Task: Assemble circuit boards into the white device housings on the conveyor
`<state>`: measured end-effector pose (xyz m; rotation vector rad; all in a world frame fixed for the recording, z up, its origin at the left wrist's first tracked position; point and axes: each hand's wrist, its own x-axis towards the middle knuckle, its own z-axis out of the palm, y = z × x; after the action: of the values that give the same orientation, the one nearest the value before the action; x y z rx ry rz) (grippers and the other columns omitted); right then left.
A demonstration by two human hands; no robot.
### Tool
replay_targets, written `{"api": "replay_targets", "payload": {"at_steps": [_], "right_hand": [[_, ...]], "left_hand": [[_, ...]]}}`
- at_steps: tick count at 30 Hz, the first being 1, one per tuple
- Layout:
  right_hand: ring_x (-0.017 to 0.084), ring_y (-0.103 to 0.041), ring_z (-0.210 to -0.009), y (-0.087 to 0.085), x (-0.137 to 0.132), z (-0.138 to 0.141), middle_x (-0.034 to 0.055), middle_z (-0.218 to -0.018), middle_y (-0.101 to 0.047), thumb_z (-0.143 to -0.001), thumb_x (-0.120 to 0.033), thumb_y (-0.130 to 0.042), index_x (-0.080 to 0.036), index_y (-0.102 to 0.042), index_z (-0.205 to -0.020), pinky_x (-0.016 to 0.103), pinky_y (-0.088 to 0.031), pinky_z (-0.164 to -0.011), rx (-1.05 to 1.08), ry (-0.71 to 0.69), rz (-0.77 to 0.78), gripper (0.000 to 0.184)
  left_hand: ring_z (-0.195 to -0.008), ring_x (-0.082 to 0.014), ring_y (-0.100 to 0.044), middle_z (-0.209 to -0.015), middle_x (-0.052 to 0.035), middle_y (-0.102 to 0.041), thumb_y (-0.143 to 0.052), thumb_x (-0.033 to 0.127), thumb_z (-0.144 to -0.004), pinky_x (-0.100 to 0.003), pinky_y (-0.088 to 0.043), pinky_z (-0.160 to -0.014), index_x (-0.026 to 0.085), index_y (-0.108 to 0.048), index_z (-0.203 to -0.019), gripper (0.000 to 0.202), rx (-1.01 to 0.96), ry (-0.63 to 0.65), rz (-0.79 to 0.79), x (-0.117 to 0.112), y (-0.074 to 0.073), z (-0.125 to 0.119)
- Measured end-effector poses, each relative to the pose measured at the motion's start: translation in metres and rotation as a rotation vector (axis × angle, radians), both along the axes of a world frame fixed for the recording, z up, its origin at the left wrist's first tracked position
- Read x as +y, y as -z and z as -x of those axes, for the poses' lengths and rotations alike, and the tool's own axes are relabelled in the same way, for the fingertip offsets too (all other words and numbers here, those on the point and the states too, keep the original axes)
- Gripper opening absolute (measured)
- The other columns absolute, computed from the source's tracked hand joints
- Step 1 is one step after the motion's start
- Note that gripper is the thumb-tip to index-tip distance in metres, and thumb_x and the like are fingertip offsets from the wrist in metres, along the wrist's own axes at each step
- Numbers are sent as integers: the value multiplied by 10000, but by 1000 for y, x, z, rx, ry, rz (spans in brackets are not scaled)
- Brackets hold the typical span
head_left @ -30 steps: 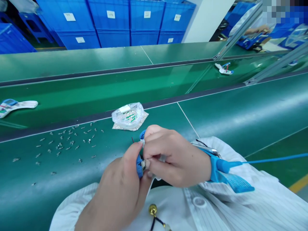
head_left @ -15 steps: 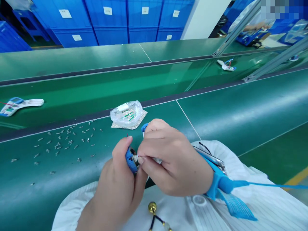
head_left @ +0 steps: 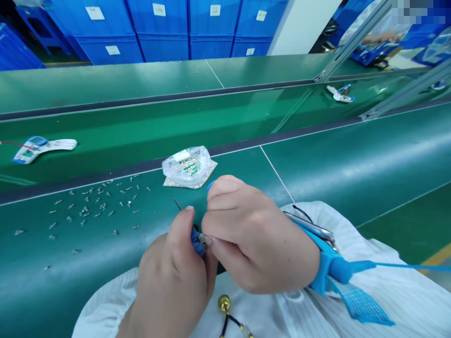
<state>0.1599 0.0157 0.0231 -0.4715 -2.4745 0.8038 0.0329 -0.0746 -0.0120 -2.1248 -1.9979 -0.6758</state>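
My left hand (head_left: 176, 263) is closed around a small blue plastic housing (head_left: 198, 241), its thumb pressed along the side. Most of the housing is hidden by my fingers; a thin red wire (head_left: 177, 203) sticks up past the thumb. At the housing's open face, my right hand (head_left: 253, 234) pinches a small pale part (head_left: 205, 239) between thumb and forefinger. A bit of another blue piece (head_left: 210, 185) peeks out behind my right knuckles. Beyond the hands lies a clear plastic bag (head_left: 186, 166) of small whitish and green pieces.
Several small metal parts (head_left: 102, 206) are scattered on the green bench at left. Along the sunken green belt (head_left: 169, 122) lie a white-and-blue gun-shaped device (head_left: 45, 149) and another (head_left: 341, 94). Blue bins (head_left: 158, 47) stand behind; a metal post (head_left: 355, 42) rises at right, near a co-worker's sleeve.
The devices on the belt have shifted right. My left hand has turned the blue housing, so less of it shows and more red wire sticks out. Both hands stay together at it.
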Motion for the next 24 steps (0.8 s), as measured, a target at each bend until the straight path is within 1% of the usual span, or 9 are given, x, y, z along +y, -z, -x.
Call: {"api": "replay_targets", "payload": {"at_steps": [5, 9, 12, 14, 15, 17, 18, 21, 24], "right_hand": [[101, -303, -544, 0, 4, 0, -15, -514, -441, -779, -60, -404, -161, -420, -529, 308, -361, -687, -14, 3, 74, 270], [79, -409, -547, 4, 11, -2, -29, -536, -536, -786, -47, -447, -148, -530, -567, 259, -392, -713, -20, -54, 250, 255], [79, -503, -603, 13, 34, -4, -19, -594, -587, -789, -82, -507, -132, -604, -608, 216, -403, -647, -71, -19, 358, 211], [74, -518, -593, 23, 67, -7, -22, -610, -593, -779, -110, -540, -118, -632, -633, 200, -392, -596, -58, 175, 397, 173], [69, -514, -587, 29, 87, -10, -27, -609, -587, -770, -117, -555, -108, -645, -654, 197, -388, -592, -24, 342, 405, 147], [71, -521, -605, 42, 133, -18, -29, -595, -556, -764, -162, -582, -84, -646, -663, 196, -392, -601, 155, 821, 373, 142], [72, -530, -650, 49, 155, -23, -24, -641, -558, -795, -164, -539, -74, -655, -744, 198, -394, -627, 201, 937, 343, 156], [95, -557, -777, 72, 202, -42, 6, -774, -584, -845, -129, -448, -59, -643, -882, 229, -424, -715, 226, 1129, 348, 211], [91, -564, -726, 103, 206, -59, 7, -776, -598, -858, -171, -545, -81, -629, -897, 241, -474, -693, 166, 1178, 492, 129]], "left_hand": [[-373, -206, -583, -581, 25, -553, -350, 267, -888, -275, -417, -341, 182, -243, -1299, 434, -100, 38, 48, 4, 1, 4], [-417, -140, -580, -638, 44, -564, -394, 284, -907, -205, -434, -361, 250, -192, -1349, 487, -399, 132, 241, 3, 5, 11], [-485, -114, -562, -781, 9, -576, -436, 360, -898, -208, -468, -412, 258, -168, -1397, 575, -544, 94, 331, 1, 10, 21], [-558, -117, -564, -872, -17, -568, -455, 405, -884, -212, -469, -437, 248, -210, -1403, 595, -543, 7, 330, -1, 14, 32], [-583, -118, -564, -887, -19, -565, -465, 417, -878, -206, -459, -441, 245, -269, -1385, 570, -518, -45, 329, -2, 16, 38], [-598, -116, -558, -865, -7, -574, -477, 421, -873, -200, -438, -452, 239, -423, -1295, 462, -444, -131, 349, -3, 25, 49], [-600, -117, -560, -847, -3, -582, -472, 416, -875, -206, -440, -470, 233, -491, -1235, 404, -403, -155, 381, -4, 31, 54], [-647, -139, -603, -853, -22, -626, -431, 362, -890, -237, -468, -546, 211, -613, -1096, 313, -289, -186, 532, -7, 57, 58], [-689, -153, -640, -944, -40, -673, -466, 269, -854, -253, -485, -594, 213, -670, -1028, 274, -246, -176, 619, -10, 87, 50]]}}
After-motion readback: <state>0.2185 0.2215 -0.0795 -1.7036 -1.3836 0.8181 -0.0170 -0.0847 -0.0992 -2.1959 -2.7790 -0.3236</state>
